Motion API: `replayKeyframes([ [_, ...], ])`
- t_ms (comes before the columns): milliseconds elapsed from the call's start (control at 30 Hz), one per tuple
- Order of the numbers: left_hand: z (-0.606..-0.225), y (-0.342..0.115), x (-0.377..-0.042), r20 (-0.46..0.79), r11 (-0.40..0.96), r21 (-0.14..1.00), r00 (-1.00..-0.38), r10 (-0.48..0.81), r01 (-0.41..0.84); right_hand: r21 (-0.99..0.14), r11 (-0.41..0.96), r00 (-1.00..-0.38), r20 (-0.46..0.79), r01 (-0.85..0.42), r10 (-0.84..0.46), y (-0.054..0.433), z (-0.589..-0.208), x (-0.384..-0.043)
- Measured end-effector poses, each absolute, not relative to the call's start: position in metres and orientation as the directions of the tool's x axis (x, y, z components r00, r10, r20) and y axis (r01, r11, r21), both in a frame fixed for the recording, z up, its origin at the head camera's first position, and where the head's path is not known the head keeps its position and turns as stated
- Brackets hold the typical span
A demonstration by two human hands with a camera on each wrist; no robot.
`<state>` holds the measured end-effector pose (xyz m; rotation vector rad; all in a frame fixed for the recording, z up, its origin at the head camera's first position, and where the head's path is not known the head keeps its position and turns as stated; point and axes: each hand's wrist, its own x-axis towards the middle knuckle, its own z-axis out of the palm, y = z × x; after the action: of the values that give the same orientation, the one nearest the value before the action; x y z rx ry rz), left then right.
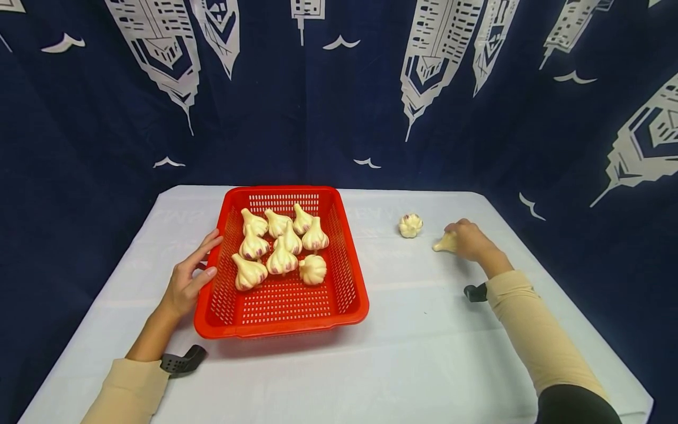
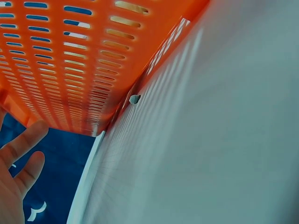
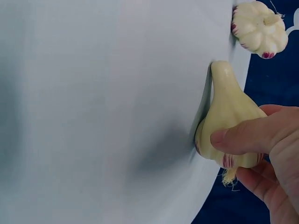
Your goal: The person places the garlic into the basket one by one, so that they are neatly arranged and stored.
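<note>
A red perforated plastic basket (image 1: 339, 321) stands on the white-covered table and holds several garlic bulbs (image 1: 282, 257). Beside its left rim my left hand (image 1: 188, 282) has its fingers fairly straight, with the fingertips at the basket's edge. The left wrist view shows the basket's slotted wall (image 2: 70, 60) close up, with the left fingers (image 2: 28, 140) near its far end. On the right of the table, my right hand (image 1: 470, 240) pinches a garlic bulb (image 3: 231, 116) between thumb and fingers. That bulb lies on its side, its neck pointing left in the head view.
Another garlic bulb (image 1: 410, 225) sits on the table between the basket and my right hand. Behind the white table (image 1: 402, 353) hangs a dark blue cloth (image 1: 307, 118) with white building prints.
</note>
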<state>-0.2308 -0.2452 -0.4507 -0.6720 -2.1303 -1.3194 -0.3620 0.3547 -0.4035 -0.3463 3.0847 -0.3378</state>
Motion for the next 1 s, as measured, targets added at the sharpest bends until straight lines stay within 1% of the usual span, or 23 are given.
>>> replayKeyframes([
  [233, -0.449, -0.245, -0.231, 0.684, 0.38, 0.636, -0.719, 0.126, 0.672, -0.21, 0.96, -0.982, -0.002, -0.183, -0.188, 0.356, -0.399, -0.362],
  [467, -0.45, -0.246, -0.231, 0.682, 0.381, 0.636, -0.72, 0.128, 0.671, -0.258, 0.955, -0.989, 0.015, -0.144, -0.145, 0.356, -0.393, -0.361],
  [733, -0.451, -0.245, -0.23, 0.678, 0.389, 0.639, -0.725, 0.125, 0.664, -0.298, 0.935, -0.98, 0.114, -0.191, -0.164, 0.352, -0.381, -0.357],
  [1000, -0.452, -0.245, -0.23, 0.678, 0.39, 0.637, -0.724, 0.128, 0.665, -0.341, 0.918, -0.975, 0.161, -0.203, -0.156, 0.335, -0.366, -0.35],
])
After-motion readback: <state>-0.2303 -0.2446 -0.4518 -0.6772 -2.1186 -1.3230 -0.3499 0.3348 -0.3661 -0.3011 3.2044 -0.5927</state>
